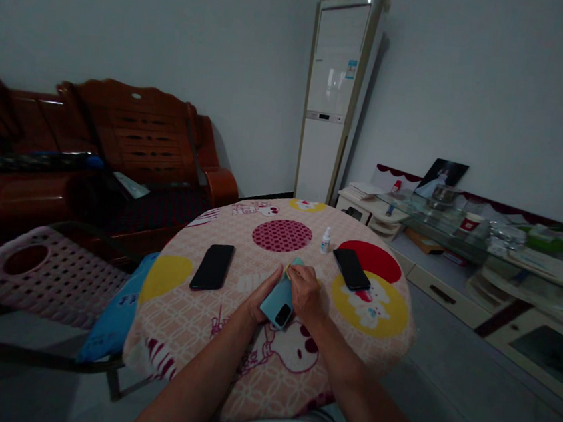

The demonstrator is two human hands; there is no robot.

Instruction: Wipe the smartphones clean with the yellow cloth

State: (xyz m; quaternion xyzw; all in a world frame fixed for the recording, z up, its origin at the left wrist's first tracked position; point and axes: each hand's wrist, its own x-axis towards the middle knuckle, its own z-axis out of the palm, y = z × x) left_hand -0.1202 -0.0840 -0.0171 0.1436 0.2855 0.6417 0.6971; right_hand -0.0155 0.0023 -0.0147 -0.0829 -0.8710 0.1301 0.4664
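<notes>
A light blue smartphone (278, 299) lies back side up over the round table, its dark camera block toward me. My left hand (263, 296) grips it along the left edge. At the phone's far end, the bent fingers of my right hand (306, 291) press together. A small teal and yellow piece (297, 262) shows by those fingertips; its kind is too small to tell. One black smartphone (212, 267) rests on the cloth to the left, another black smartphone (351, 269) to the right. Beyond my right hand stands a small white bottle (326, 240), upright.
A patterned tablecloth (237, 394) covers the round table. Left are a woven folding chair (73, 283), a blue bag (117, 314) and a wooden sofa (138, 135). A tall air conditioner (331, 95) stands behind. On the right is a cluttered glass-topped cabinet (435, 284).
</notes>
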